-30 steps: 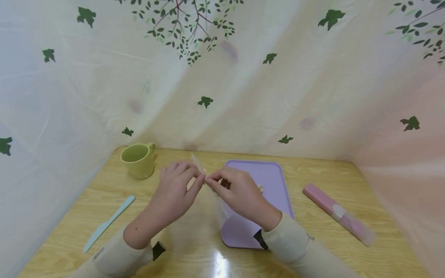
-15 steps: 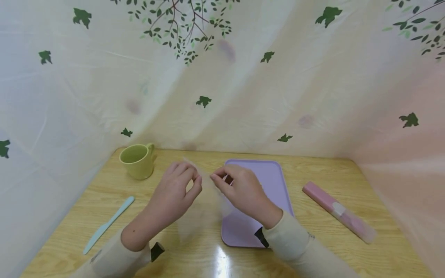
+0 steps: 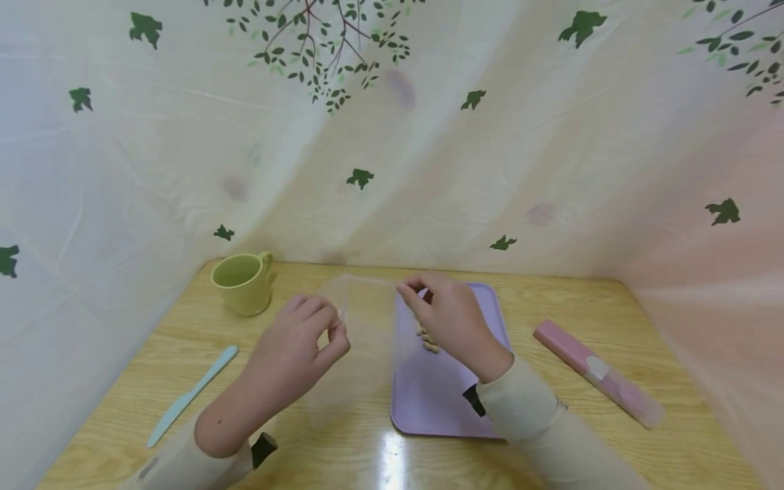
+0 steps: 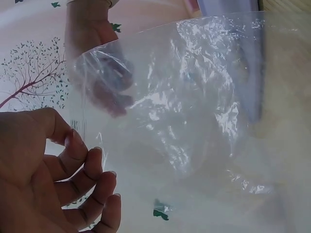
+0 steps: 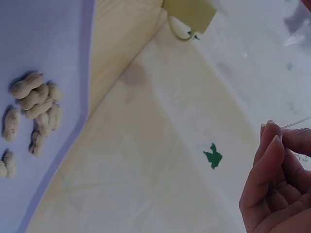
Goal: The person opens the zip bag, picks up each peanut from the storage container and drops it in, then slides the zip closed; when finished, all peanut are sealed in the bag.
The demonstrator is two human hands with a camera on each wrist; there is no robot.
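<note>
Head view: a wood-grain table point(image 3: 569, 435) is filling the lower part, its far edge meeting a pale cloth point(image 3: 282, 136) that is hanging behind and at both sides. Dark green bird shapes point(image 3: 360, 178) and leafy branches point(image 3: 310, 19) are patterning the cloth; its right side is showing pinkish. Light is glaring off the table's near part.

On the table: a pale blue knife point(image 3: 192, 395) is lying slantwise at left, a yellow-green cup point(image 3: 241, 287) is standing near the far left corner, a purple tray point(image 3: 447, 405) is bearing clustered peanuts point(image 5: 36, 101) right of centre, and a pink case point(image 3: 618, 393) is lying slantwise farther right.

Left hand point(image 3: 290, 350): thumb and fingertip are meeting, pinching a clear bag point(image 4: 204, 87) at its edge. Right hand point(image 3: 453, 327): likewise pinching the bag's edge. The bag is hanging between them, partly before the tray's left side.

Writing: a whitish label point(image 3: 597, 368) is sitting on the pink case; any print is not resolving. Dark marks on the cream sleeves point(image 3: 527, 408) are showing too small to read.

Obscured: right hand is covering some tray and peanuts in head view; the bag's lower outline is fading into the wood, so contact with the table cannot be told. Right wrist view is cropping the right hand and cup.
</note>
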